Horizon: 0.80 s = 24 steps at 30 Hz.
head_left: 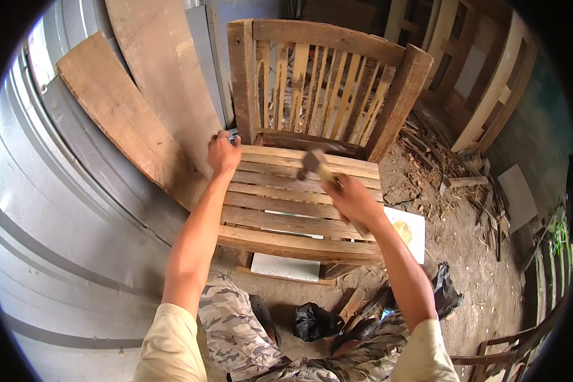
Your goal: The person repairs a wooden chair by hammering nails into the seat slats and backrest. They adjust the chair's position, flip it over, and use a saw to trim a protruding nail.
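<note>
Seemingly near completion, the rough slatted wooden chair (299,191) at frame centre already has its back rails and seat slats in place. Right hand (350,198) grips a wooden-handled hammer (317,165) raised over the rear slats; left hand (223,153) pinches something small and dark at the seat's back-left corner, presumably the remaining fastening.

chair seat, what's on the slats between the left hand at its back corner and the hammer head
Nothing: in the head view the stretch of seat slats between the left hand and the hammer held in the right hand is bare wood.
</note>
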### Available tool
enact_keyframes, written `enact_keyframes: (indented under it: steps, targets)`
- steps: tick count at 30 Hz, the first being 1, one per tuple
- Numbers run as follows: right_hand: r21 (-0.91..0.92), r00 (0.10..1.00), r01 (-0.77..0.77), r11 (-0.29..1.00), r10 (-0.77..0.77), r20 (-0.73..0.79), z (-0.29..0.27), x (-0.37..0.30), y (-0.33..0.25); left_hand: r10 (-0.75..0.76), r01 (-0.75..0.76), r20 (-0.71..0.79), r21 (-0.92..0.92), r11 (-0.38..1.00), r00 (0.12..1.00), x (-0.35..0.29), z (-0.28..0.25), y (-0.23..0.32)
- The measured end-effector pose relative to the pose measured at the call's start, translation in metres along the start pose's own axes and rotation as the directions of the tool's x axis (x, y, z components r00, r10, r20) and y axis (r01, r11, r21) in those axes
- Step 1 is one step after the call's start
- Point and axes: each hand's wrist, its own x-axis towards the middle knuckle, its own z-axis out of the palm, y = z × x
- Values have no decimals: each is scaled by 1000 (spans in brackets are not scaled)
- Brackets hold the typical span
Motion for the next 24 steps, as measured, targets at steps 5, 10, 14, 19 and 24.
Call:
enact_keyframes:
  steps: [5, 10, 14, 19, 24]
  targets:
    - [442, 949, -196, 875, 283, -139, -47, -119, 102, 584, -557, 22, -274, 784, 811, -21, -15, 40]
    - [653, 844, -192, 732, 463, -271, -53, -151, 180, 401, -475, 752, -133, 870, 523, -29, -1, 69]
    - [677, 713, -296, 674, 628, -313, -25, -148, 256, 282, -471, 843, -38, 881, 459, -43, 19, 111]
    - [507, 754, -403, 762, 591, -289, -14, -153, 267, 185, -377, 853, 16, 926, 489, -38, 48, 156]
    - [577, 771, -408, 708, 605, -197, -6, -166, 258, 119, -303, 749, 114, 946, 652, -56, 58, 168]
